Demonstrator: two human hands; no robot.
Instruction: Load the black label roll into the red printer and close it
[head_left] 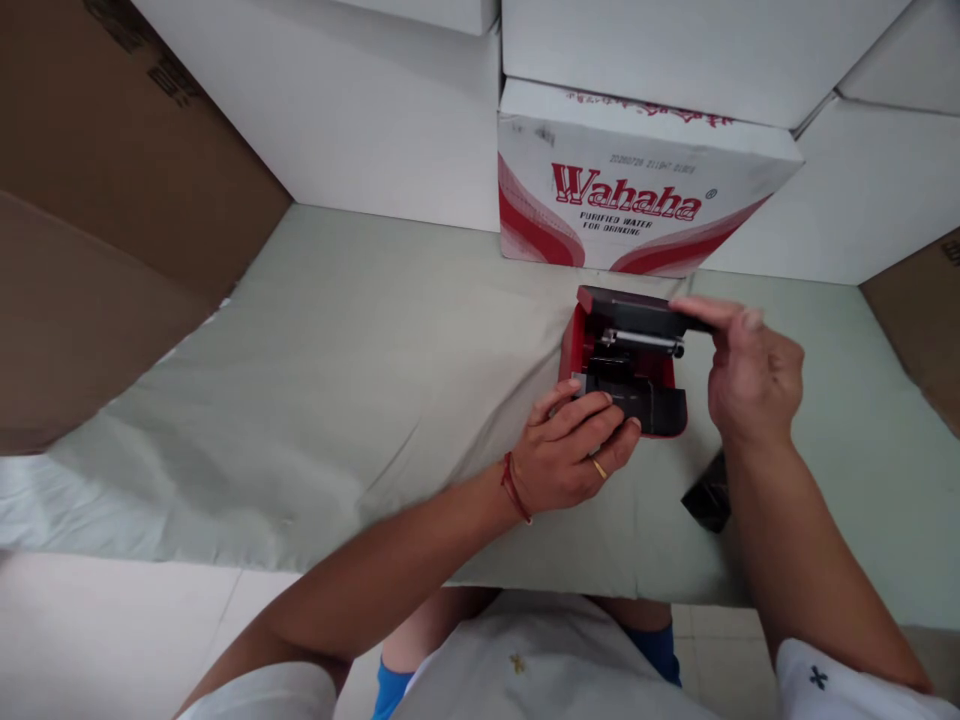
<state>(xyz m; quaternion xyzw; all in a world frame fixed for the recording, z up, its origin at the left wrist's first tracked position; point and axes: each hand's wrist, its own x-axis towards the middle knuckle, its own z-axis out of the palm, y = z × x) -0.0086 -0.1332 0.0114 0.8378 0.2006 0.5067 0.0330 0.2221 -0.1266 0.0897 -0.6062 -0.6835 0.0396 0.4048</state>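
A small red box with a black inside [664, 405] stands open on the cloth. Its dark upper flap is raised, and a silvery rod-like part [641, 342] shows beneath it; what that part is I cannot make out. My left hand [574, 445] grips the box's near left side, its fingers over the black front flap. At the upper right corner, my right hand [754, 365] has its fingers closed at the raised flap's edge, slightly blurred. A glossy black object [707, 495] lies by my right forearm, which partly hides it.
A pale green cloth [360, 340] covers the table. Behind the red box stands a white Wahaha water carton [630, 190], with larger white boxes [390, 120] around it. Brown cardboard [120, 250] rises on the left, and more cardboard [919, 320] on the right.
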